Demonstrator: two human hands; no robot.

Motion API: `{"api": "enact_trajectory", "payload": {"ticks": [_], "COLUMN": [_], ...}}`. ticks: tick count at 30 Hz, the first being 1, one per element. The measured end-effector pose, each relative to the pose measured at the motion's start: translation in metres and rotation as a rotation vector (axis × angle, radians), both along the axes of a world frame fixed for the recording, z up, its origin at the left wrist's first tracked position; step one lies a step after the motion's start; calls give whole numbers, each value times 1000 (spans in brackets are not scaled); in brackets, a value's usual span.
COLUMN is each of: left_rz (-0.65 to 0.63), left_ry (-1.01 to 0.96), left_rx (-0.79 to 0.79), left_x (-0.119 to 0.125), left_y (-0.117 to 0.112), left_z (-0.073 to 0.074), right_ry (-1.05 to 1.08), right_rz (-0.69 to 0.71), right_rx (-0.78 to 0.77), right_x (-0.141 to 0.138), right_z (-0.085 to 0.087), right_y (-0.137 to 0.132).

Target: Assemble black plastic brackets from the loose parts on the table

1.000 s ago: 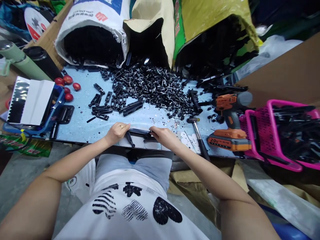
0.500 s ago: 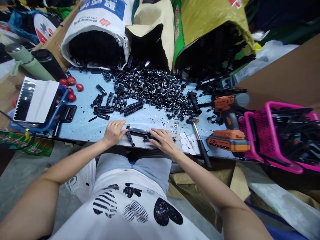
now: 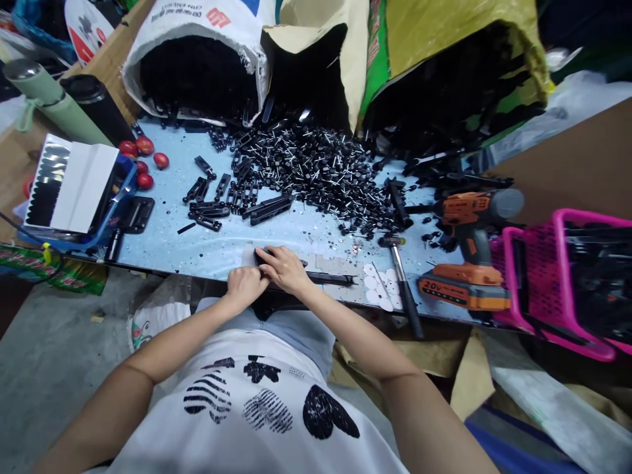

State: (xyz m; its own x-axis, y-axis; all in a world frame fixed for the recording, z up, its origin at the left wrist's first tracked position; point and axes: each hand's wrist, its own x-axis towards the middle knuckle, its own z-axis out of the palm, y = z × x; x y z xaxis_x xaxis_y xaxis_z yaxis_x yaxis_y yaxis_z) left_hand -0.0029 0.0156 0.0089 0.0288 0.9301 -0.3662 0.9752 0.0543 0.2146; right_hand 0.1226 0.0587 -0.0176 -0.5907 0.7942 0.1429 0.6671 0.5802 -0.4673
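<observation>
At the near edge of the table, both my hands are close together over a long black jointed bar point(image 3: 330, 279). The fingers of my left hand point(image 3: 245, 288) are curled closed at the bar's left end. My right hand point(image 3: 286, 268) is just beside it, its fingers bent and pinched on the same end, which they mostly hide. The bar's far end points right, along the table edge. A hammer point(image 3: 402, 286) lies to the right, beside some white round pieces point(image 3: 379, 284). Past it stands an orange cordless drill point(image 3: 469, 250).
A heap of black pins point(image 3: 316, 174) spreads mid-table, with short black links point(image 3: 210, 209) to its left. Open sacks point(image 3: 197, 49) line the back. Pink baskets point(image 3: 567, 289) stand right. A blue tray point(image 3: 93, 243), red fruit point(image 3: 144, 146) and bottles point(image 3: 93, 108) sit left.
My right hand has moved left along the bar to meet my left hand, which has curled closed. The short link hanging at the left end is now hidden. The view has shifted slightly.
</observation>
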Motion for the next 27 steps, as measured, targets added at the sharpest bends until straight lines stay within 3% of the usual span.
{"api": "enact_trajectory", "payload": {"ticks": [2, 5, 7, 9, 12, 15, 18, 22, 24, 27], "left_rz": [-57, -202, -425, -706, -974, -947, -892, -946, -902, -827], "left_ry": [8, -31, -97, -147, -120, -61, -154, -635, -845, -996], "left_rx": [68, 242, 413, 566, 622, 543, 564, 621, 583, 525], "left_x": [-6, -14, -19, -21, -16, -6, -8, -23, -27, -25], "left_y": [-4, -5, 2, 18, 43, 51, 36, -4, -23, -43], "left_z": [-4, -9, -11, -12, -12, -7, 11, 48, 63, 72], "right_ry": [-36, 25, 53, 3, -196, -274, -131, 251, 446, 663], "right_rz": [-45, -5, 2, -115, -274, -181, 37, 364, 477, 515], "right_rx": [-17, 8, 95, 194, 262, 266, 279, 107, -27, -165], "right_x": [-3, 10, 36, 71, 115, 132, 125, 104, 93, 69], "right_z": [4, 10, 12, 9, 0, 3, 33, 95, 113, 105], "right_y": [-2, -8, -15, -23, -31, -34, -39, -52, -59, -72]}}
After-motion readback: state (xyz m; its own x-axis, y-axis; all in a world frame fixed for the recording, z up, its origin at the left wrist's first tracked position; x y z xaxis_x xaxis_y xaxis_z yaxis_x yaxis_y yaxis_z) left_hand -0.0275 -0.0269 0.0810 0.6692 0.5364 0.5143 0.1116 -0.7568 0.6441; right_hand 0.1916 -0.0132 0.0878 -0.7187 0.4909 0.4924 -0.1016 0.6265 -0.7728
